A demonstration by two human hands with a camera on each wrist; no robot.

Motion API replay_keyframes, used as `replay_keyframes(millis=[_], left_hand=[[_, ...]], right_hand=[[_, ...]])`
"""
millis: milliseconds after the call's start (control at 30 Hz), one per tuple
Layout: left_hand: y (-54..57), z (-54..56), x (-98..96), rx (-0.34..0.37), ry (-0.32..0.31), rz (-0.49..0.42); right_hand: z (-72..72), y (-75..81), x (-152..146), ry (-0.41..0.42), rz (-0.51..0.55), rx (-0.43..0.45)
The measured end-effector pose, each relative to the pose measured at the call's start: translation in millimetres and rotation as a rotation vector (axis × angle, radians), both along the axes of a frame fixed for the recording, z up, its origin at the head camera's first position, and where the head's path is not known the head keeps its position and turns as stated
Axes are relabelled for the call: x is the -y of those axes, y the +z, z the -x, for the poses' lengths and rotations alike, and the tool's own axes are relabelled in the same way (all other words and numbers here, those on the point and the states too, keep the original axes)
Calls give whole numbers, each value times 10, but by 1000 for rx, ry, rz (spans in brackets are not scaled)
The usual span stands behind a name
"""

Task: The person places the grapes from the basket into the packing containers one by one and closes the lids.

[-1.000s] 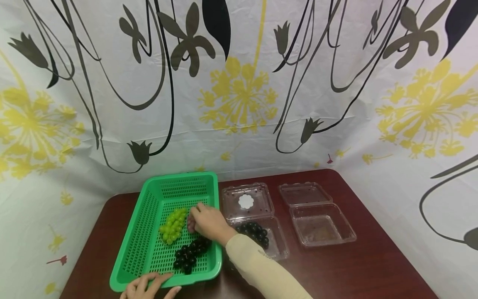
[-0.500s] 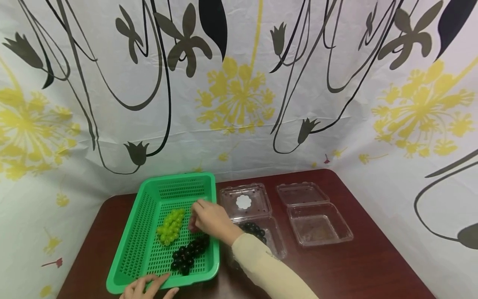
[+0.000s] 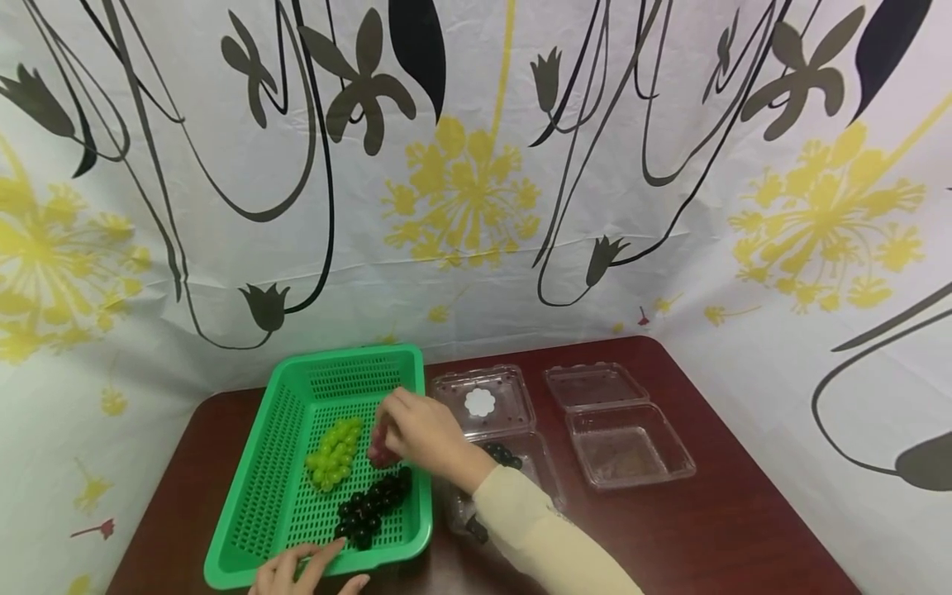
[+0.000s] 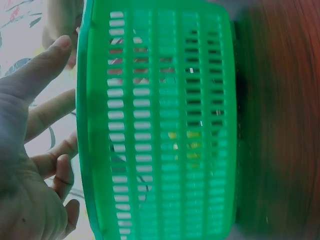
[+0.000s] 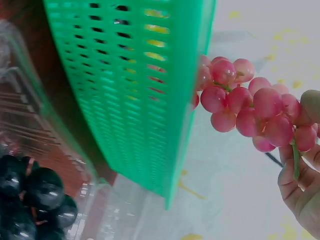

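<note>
A bunch of pink-red grapes is pinched at its stem by my right hand, raised above the basket's rim in the right wrist view. The green plastic basket stands at the left of the table. Inside it lie a bunch of green grapes and a bunch of black grapes. My left hand rests its fingers on the basket's front rim; the left wrist view shows them spread, fairly straight, at the edge of the perforated wall.
Right of the basket, an open clear clamshell box holds dark grapes, partly hidden by my right arm. Another open clear box stands further right. A patterned sheet hangs behind the dark red table.
My right hand has lifted the pink-red grapes slightly up from the basket's floor. My left hand stays at the front rim. The whole head view has shifted a little leftward.
</note>
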State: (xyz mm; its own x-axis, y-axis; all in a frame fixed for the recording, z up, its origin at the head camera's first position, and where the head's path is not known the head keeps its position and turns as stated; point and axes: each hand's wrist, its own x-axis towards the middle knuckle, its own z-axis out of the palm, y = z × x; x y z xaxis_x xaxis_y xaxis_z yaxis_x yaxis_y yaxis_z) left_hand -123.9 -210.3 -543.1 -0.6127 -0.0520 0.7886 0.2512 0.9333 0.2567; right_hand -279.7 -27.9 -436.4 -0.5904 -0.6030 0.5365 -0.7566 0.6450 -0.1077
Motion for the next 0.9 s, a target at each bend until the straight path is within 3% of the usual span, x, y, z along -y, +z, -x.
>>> replay_keyframes(millis=[300, 600, 900], left_hand=[[104, 66, -203, -104, -7, 133], [136, 97, -631, -46, -158, 6], [47, 204, -887, -38, -199, 67]], right_hand=[[-146, 215, -143, -5, 55, -30], [-237, 289, -386, -23, 142, -46], [-305, 223, -682, -41, 166, -87]])
